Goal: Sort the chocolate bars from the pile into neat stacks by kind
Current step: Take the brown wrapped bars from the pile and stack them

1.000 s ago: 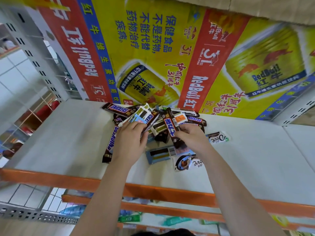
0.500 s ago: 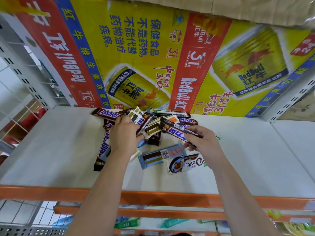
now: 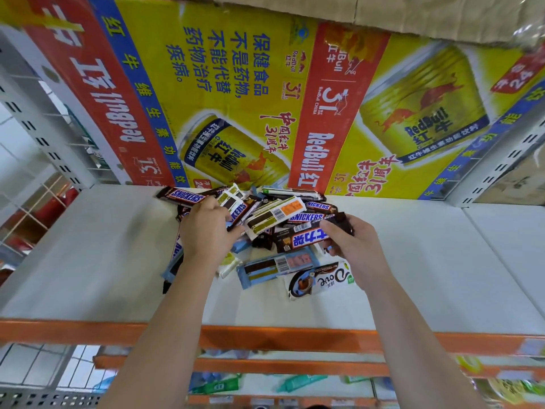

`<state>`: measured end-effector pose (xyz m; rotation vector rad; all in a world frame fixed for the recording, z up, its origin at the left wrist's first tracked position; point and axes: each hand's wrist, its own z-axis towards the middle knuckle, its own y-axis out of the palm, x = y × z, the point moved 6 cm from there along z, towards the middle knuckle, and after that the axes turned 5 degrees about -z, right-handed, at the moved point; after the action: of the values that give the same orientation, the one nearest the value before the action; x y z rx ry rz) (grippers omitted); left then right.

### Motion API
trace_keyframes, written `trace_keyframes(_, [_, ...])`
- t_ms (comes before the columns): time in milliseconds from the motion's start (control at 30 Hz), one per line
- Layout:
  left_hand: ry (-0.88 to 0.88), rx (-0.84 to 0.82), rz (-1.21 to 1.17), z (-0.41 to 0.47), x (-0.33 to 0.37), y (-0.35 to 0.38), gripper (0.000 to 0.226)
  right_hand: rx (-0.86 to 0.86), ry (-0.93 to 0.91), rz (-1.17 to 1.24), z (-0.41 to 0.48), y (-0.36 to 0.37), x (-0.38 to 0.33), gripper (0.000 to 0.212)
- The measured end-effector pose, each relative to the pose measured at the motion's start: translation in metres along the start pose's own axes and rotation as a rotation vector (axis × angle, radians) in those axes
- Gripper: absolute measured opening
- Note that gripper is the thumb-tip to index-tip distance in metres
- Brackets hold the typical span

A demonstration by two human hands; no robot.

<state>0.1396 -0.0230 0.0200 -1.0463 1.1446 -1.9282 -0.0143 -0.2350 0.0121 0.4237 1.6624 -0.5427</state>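
Note:
A loose pile of chocolate bars (image 3: pixel 277 215) lies at the back middle of the white shelf (image 3: pixel 103 246). It holds brown Snickers bars, white bars with barcodes, a light blue bar (image 3: pixel 277 268) and a white Dove bar (image 3: pixel 320 280) at the front. My right hand (image 3: pixel 352 246) grips a brown Snickers bar (image 3: pixel 303 237) by its right end, lifted a little over the pile. My left hand (image 3: pixel 208 231) rests on the pile's left side, fingers curled over Snickers bars; what it holds is hidden under the palm.
A large yellow and red Red Bull carton (image 3: pixel 265 98) stands against the back of the shelf, right behind the pile. An orange rail (image 3: pixel 295 338) runs along the shelf's front edge. Grey slotted uprights (image 3: pixel 44 137) frame the left side. Lower shelves show below.
My right hand has drawn the Snickers bar out of the pile and turned it from upright to lying sideways. My left hand stays on the pile's left side.

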Motion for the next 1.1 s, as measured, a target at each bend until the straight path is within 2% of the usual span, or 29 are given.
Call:
trace_keyframes(67, [0.0,-0.002,-0.013,0.002,-0.001,0.0,0.042,-0.002,0.026,0.007,0.0,0.003,0.002,0.014])
trace_keyframes(200, [0.065,0.026,-0.012,0.003,0.003,-0.006,0.025,-0.055,0.044,0.052,-0.002,0.007,0.003,0.016])
trace_keyframes(300, [0.062,0.118,-0.169,0.002,0.007,-0.023,0.02,-0.073,0.027,0.08,-0.002,0.008,-0.002,0.017])
trace_keyframes(400, [0.04,0.135,-0.463,-0.001,0.012,-0.037,0.018,-0.041,0.058,0.135,0.001,0.005,-0.003,0.024])
trace_keyframes(500, [-0.072,-0.005,-0.739,-0.006,0.011,-0.031,0.021,-0.037,0.047,0.166,0.001,0.003,-0.005,0.021])
trace_keyframes(633, [-0.288,-0.175,-1.165,-0.017,0.019,-0.021,0.012,-0.027,0.032,0.22,-0.002,0.001,-0.008,0.016])
trace_keyframes(733, [-0.344,-0.244,-1.273,-0.027,0.034,-0.02,0.016,-0.024,0.035,0.219,-0.007,0.0,-0.008,0.012])
trace_keyframes(800, [-0.308,-0.301,-1.32,-0.032,0.044,-0.018,0.015,0.001,0.042,0.199,-0.011,-0.003,-0.007,0.011])
trace_keyframes(967, [-0.111,-0.443,-1.289,-0.031,0.073,-0.008,0.039,0.147,0.054,0.217,-0.024,-0.036,-0.004,0.011])
trace_keyframes(1100, [0.024,-0.481,-1.256,-0.029,0.112,0.005,0.038,0.266,0.065,0.251,-0.041,-0.08,0.002,0.013])
